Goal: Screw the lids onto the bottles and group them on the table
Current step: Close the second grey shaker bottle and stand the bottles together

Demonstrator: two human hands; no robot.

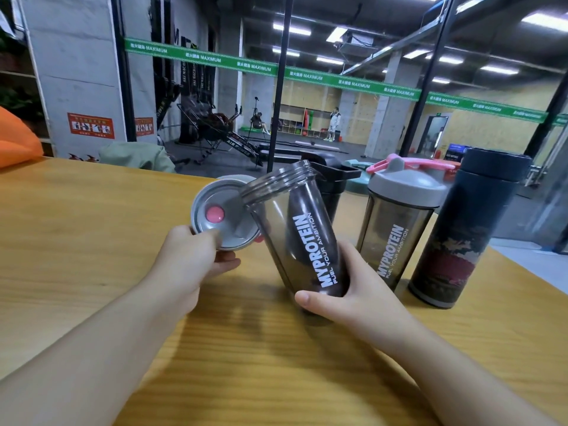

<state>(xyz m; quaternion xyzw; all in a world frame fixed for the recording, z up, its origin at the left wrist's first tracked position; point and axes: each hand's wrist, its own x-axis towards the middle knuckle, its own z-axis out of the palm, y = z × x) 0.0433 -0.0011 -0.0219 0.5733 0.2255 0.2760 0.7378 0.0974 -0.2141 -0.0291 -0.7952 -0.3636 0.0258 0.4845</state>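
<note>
Head view shows a wide wooden table [92, 241] with a gym hall behind glass on the far side. On the right part of the table stands a dark blue flask [467, 229] with a red and black picture on its lower body, its cap on. Just left of it stands a smoky MYPROTEIN shaker [396, 235], closed with a grey lid that has a pink loop. Farther back, partly hidden, is a black shaker [332, 186] with a black lid. In the middle, the open MYPROTEIN shaker [295, 235] is tilted to the left, its threaded mouth bare and its base low over the table near the person. The right hand [347, 290] grasps this bottle around its lower part, thumb in front. The left hand [190, 259] grips the rim of the loose grey lid [224, 213], whose underside with a pink plug faces the camera, just beside the bottle mouth.
</note>
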